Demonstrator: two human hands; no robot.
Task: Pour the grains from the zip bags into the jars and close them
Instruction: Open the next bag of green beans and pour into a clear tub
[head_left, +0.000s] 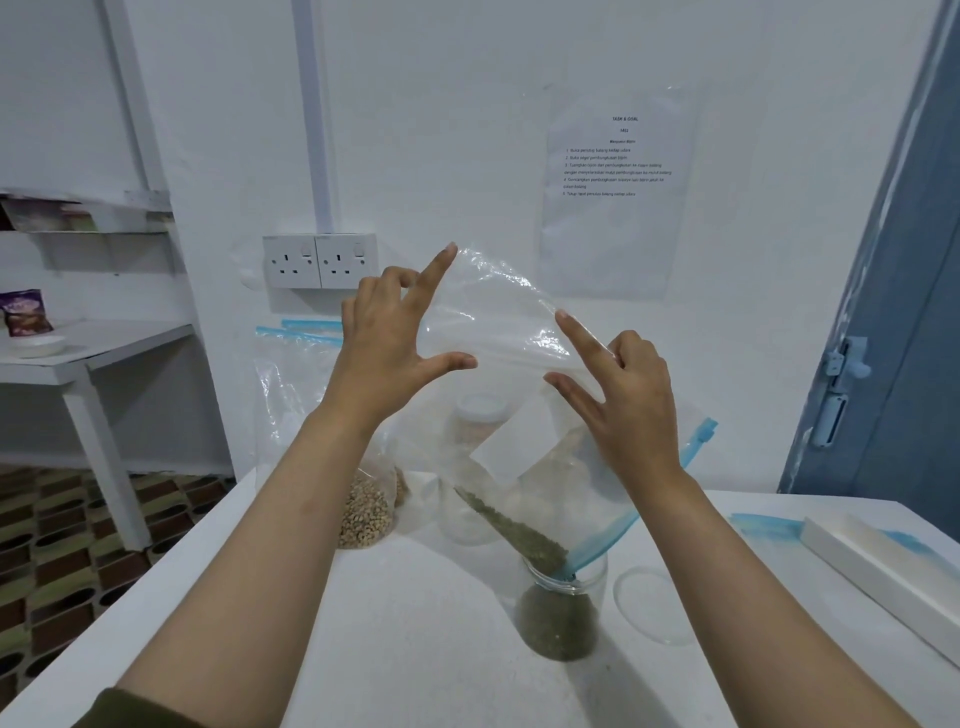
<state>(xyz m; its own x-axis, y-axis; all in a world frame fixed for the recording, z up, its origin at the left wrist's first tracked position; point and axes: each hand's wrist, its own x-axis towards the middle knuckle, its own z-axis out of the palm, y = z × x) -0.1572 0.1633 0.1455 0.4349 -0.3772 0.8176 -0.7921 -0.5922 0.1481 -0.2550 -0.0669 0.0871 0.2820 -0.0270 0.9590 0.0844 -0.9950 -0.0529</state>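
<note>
holding the clear plastic zip bag (498, 332) tilted, your left hand (387, 348) and right hand (631, 410) pinch its raised bottom; green grains (524, 535) slide from its blue-zipped mouth into the open clear jar (563, 608) on the white table (415, 623).

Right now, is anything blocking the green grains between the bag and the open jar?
Nothing visible does. The zip bag is tilted with its blue zipper corner inside the open jar, and the green grains run straight down into it. The lid lies on the table beside the jar.
</note>
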